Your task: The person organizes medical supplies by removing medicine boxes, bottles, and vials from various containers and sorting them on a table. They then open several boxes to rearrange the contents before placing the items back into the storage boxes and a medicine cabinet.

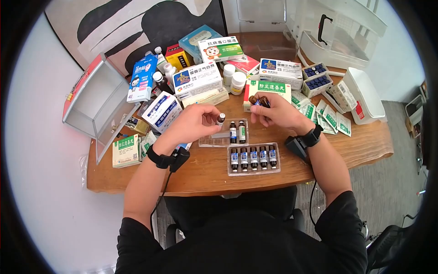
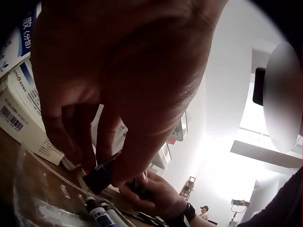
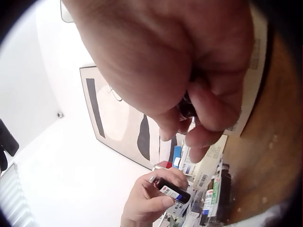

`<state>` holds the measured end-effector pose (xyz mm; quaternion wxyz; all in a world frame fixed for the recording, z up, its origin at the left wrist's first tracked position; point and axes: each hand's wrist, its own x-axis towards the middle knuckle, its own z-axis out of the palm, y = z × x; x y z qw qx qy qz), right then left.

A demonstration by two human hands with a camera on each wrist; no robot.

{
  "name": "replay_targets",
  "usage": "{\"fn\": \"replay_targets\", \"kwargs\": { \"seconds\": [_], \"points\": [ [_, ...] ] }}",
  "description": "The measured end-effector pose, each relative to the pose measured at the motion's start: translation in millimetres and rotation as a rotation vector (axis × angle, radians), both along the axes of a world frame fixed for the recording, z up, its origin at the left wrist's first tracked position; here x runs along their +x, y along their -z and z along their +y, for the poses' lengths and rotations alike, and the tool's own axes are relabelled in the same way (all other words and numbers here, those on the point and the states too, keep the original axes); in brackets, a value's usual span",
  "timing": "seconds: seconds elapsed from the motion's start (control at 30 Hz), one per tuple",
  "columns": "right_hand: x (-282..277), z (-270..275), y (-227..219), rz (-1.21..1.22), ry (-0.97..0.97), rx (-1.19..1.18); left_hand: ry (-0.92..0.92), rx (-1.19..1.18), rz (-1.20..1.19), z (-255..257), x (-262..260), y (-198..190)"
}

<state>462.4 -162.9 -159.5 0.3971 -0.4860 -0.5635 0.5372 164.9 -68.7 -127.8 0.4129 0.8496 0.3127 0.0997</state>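
My left hand (image 1: 194, 122) pinches a small dark glass vial (image 1: 221, 119) with a pale cap over the left part of a clear plastic tray (image 1: 210, 140). In the right wrist view that vial (image 3: 171, 190) shows a white and blue label. Two vials lie side by side in the tray, one blue-labelled (image 1: 233, 132) and one green-labelled (image 1: 242, 131). To the right, my right hand (image 1: 284, 112) holds dark vials (image 1: 254, 101) in its curled fingers, partly hidden by them. Nearer to me, a second clear tray (image 1: 254, 172) carries a row of several blue-labelled vials (image 1: 244, 157).
Medicine boxes (image 1: 197, 80) and white bottles (image 1: 237, 83) crowd the back of the wooden table (image 1: 200, 176). Green sachets (image 1: 328, 118) and a white bin (image 1: 367, 98) are at the right. A clear-sided case (image 1: 100, 100) stands at the left, near a green-white box (image 1: 126, 150).
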Motion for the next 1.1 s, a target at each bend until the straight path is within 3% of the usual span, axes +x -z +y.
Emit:
{"fn": "replay_targets", "kwargs": {
  "seconds": [0.07,0.17,0.33,0.37,0.43,0.57,0.83,0.97,1.1],
  "points": [
    [-1.8,-0.1,0.4,-0.025,-0.013,0.001,0.001,0.012,0.045,2.5,3.6,-3.2],
    [-3.4,-1.5,-1.0,-0.08,-0.047,-0.004,0.171,-0.142,0.05,11.5,9.8,-0.2],
    [-8.3,-2.2,-1.5,-0.095,-0.072,-0.043,0.43,0.108,0.278,27.2,15.3,-7.1],
    [-8.4,-2.0,-1.9,-0.095,-0.072,-0.046,0.431,0.106,0.277,26.6,16.2,-9.6],
    [-7.4,-1.6,-2.4,-0.109,-0.064,-0.067,0.31,-0.119,0.245,25.4,19.0,-11.8],
    [-5.8,-1.5,-0.4,-0.087,-0.058,-0.087,0.23,-0.199,0.162,25.2,21.2,-0.5],
    [-10.2,0.4,1.4,-0.12,-0.095,-0.086,0.374,-0.086,0.209,33.5,25.1,-9.4],
    [-6.0,1.3,4.5,-0.093,-0.096,-0.109,0.336,-0.057,0.206,32.0,24.7,-5.1],
    [-6.0,2.5,4.9,-0.095,-0.095,-0.125,0.378,0.134,0.126,33.4,21.8,-2.7]
  ]
}}
